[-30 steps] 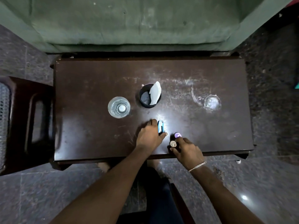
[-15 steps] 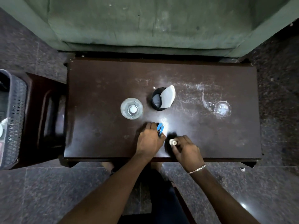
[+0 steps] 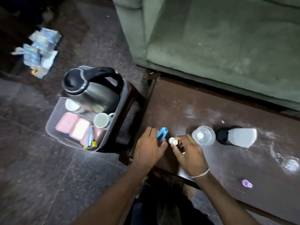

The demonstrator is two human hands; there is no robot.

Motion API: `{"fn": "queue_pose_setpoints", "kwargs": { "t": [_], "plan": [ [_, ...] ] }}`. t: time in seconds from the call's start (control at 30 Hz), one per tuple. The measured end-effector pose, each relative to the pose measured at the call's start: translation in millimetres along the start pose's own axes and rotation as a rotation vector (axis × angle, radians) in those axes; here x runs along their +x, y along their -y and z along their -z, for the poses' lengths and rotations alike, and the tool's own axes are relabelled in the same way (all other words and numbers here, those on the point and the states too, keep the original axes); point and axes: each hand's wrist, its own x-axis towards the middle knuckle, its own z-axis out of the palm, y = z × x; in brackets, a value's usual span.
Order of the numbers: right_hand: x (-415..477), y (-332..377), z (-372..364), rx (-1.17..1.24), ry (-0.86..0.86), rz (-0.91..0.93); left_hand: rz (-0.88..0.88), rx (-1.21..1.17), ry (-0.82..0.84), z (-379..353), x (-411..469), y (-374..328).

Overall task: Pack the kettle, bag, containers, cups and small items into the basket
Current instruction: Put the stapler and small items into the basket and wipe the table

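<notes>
While both hands were over the near left corner of the dark wooden table, the left hand was closed around a small blue thing, maybe a clip or lighter; I could not tell which. Its long side ran from the palm up and away to the right, and its top end stuck out past the fingers. The right hand pinched a small white cap-shaped thing between thumb and fingertips, and its round end pointed left toward the blue thing. The two small things were near each other but not touching. Just right of the right hand stood a clear glass on the table, and next to that a black cup with a white paper leaning out to the right. A little purple thing lay apart on the near right of the table. To the left, the grey basket sat on a dark stool beside the table. In it the steel kettle stood at the far end with its black handle toward the table, and pink containers and a white cup lay in front of it.
</notes>
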Motion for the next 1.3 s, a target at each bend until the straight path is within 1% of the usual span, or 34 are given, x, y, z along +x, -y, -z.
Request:
{"fn": "queue_pose_setpoints", "kwargs": {
  "t": [0.2,0.27,0.37,0.5,0.57,0.63,0.73,0.83,1.07,1.17,1.3],
  "plan": [
    [33.3,79.4,-44.6,0.045,0.065,0.081,0.081,-0.034,-0.114,67.6,6.9,65.3],
    [40.9,100.0,-54.9,0.070,0.078,0.105,0.089,-0.024,-0.147,85.8,8.8,82.1],
    [52.4,136.5,-79.0,0.125,0.107,0.155,0.147,0.016,-0.178,117.2,9.9,115.4],
    [68.0,183.1,-114.3,0.184,0.176,0.204,0.194,0.001,-0.262,153.9,12.4,168.2],
    [75.2,202.5,-130.9,0.181,0.208,0.234,0.232,0.001,-0.267,168.8,14.8,193.0],
    [84.2,221.1,-148.5,0.133,0.240,0.277,0.268,0.017,-0.267,180.1,18.3,218.3],
    [97.7,243.6,-175.2,-0.016,0.287,0.354,0.347,0.069,-0.250,189.7,23.2,253.1],
    [107.7,261.3,-202.4,-0.148,0.332,0.396,0.392,0.125,-0.227,192.1,26.7,281.8],
    [115.0,274.4,-237.4,-0.372,0.408,0.432,0.407,0.188,-0.158,190.9,33.9,304.9],
    [114.3,273.0,-242.9,-0.401,0.429,0.428,0.407,0.196,-0.129,188.9,36.0,307.3],
    [112.1,272.2,-243.6,-0.413,0.425,0.421,0.405,0.207,-0.136,187.8,33.9,306.2]
  ]
}}
